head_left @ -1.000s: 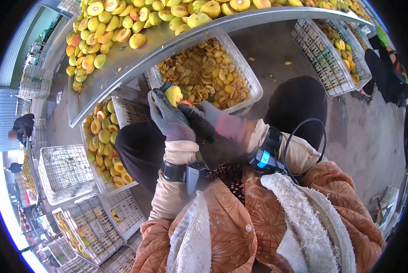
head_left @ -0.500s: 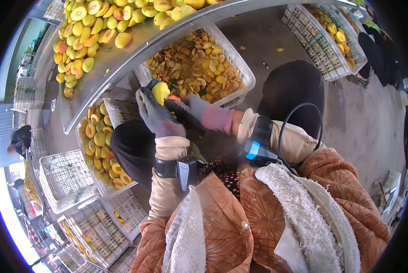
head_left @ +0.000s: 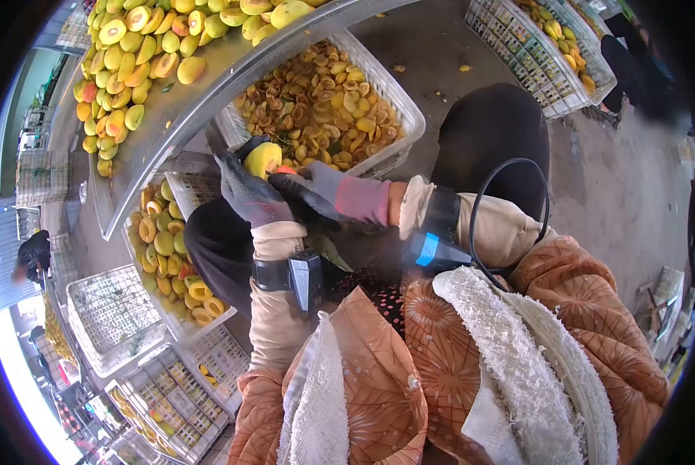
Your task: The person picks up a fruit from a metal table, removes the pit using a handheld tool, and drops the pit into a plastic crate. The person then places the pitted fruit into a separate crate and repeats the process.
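Fruit, yellow-green, is sitting in your gloved left hand, at the near left side of the scrap crate, your landmark. Your left fingers are closing around it, their tips partly hidden behind its far side. Your gloved right hand is narrowing beside it, just right of the fruit; whether it is gripping a tool, you cannot tell. A small red-orange patch is showing between the hands, too covered to identify as flesh or an object.

Inside the scrap crate, brown and yellow pieces are lying in a heap, the hands and the metal table covering part of the crate. Left of and beyond the crate, the table is bearing halved fruits, which the upper border is cutting off. Left of and nearer than it, a second crate is holding more halves, your left knee hiding its side. Well to its right, a slatted crate is running out of view; beyond that, a dark-clothed person is appearing only in part, blurred.
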A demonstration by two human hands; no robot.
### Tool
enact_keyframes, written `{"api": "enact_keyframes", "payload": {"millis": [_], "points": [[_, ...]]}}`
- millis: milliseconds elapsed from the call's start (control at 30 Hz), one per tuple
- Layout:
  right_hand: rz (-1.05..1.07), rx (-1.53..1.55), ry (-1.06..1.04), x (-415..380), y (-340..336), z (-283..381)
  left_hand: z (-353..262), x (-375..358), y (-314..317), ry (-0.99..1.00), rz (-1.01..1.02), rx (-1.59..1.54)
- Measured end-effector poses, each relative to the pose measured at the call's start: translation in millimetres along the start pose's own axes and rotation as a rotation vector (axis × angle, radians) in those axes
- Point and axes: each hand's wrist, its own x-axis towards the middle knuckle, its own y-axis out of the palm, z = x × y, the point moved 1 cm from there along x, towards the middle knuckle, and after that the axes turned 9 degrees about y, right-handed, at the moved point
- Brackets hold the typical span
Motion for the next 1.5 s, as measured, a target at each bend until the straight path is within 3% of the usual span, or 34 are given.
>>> {"api": "enact_keyframes", "payload": {"millis": [133,200,233,300,333,367,433,467,600,667,700,733,767,833,867,933,967,1033,1100,1133,1233,1367,1400,1433,1500], "points": [[0.107,-0.042,-0.099,-6.8,-10.7,5.0,6.4,-3.8,-1.6,-0.063,-0.029,-0.116],[0.094,-0.028,-0.143,4.7,-6.6,-3.2,-9.2,-12.0,-1.0,0.421,0.123,0.447],[0.093,-0.024,-0.188,7.1,-3.7,-6.9,-7.0,-11.6,-2.1,0.415,0.128,0.447],[0.088,-0.077,-0.176,-4.8,-10.0,2.8,3.6,0.9,-9.4,-0.033,0.112,-0.082],[0.083,-0.131,-0.163,-14.3,-12.4,11.2,1.4,8.6,-16.6,0.109,0.342,0.063],[0.089,-0.136,-0.162,-16.5,-10.6,12.6,2.0,7.3,-18.3,0.108,0.335,0.064],[0.106,-0.063,-0.133,-20.5,-4.5,13.5,-7.1,6.5,-17.1,0.006,0.279,-0.042],[0.100,-0.067,-0.137,-22.4,-3.1,17.0,8.9,14.4,-18.5,-0.255,0.158,-0.327],[-0.040,0.014,-0.044,-24.6,2.4,15.8,25.6,15.4,-11.4,-0.332,-0.023,-0.510],[-0.101,-0.017,-0.016,-21.2,-5.3,11.4,16.8,20.3,-4.8,-0.387,0.104,-0.490],[-0.033,-0.022,-0.048,-19.9,-7.0,10.7,10.7,21.8,-4.9,-0.414,0.163,-0.473],[0.039,-0.029,-0.082,-18.5,-6.0,11.5,4.0,21.4,-5.3,-0.258,0.254,-0.321],[0.046,-0.033,-0.087,-18.3,-3.5,13.3,5.5,24.9,-8.9,-0.251,0.247,-0.318],[-0.012,-0.027,-0.141,-23.4,-3.2,18.9,19.1,30.9,-8.6,-0.514,0.280,-0.586],[-0.013,-0.025,-0.137,-19.0,-3.6,15.5,27.5,28.5,-3.9,-0.241,0.125,-0.286],[-0.006,0.069,0.110,-7.0,-3.6,9.6,24.5,23.2,1.1,-0.147,0.124,-0.211],[-0.008,0.064,0.105,-4.8,-4.6,7.3,21.3,24.4,2.7,-0.048,0.118,-0.140],[0.050,0.135,-0.034,-9.6,-3.4,7.7,14.9,27.3,3.1,-0.065,0.166,-0.188],[0.040,0.081,-0.130,-11.6,5.9,5.0,13.2,25.6,4.4,-0.462,0.300,-0.885],[0.011,0.032,-0.228,-10.9,5.5,6.9,17.1,28.7,3.8,-0.458,0.359,-0.934],[0.054,0.054,-0.162,-18.5,-3.4,15.4,15.9,32.2,9.1,-0.525,0.468,-1.108],[-0.011,-0.461,0.014,-28.5,-20.3,47.2,17.6,36.5,10.9,-0.458,0.567,-1.264],[0.081,-0.240,-0.049,-28.1,-22.5,41.3,18.4,34.3,11.4,-0.406,0.581,-1.277],[0.093,-0.246,-0.053,-27.2,-18.8,36.0,18.5,31.9,13.0,-0.401,0.603,-1.335],[0.223,0.309,-0.491,-29.9,-10.1,32.2,22.5,27.9,13.0,-0.387,0.660,-1.482]]}}
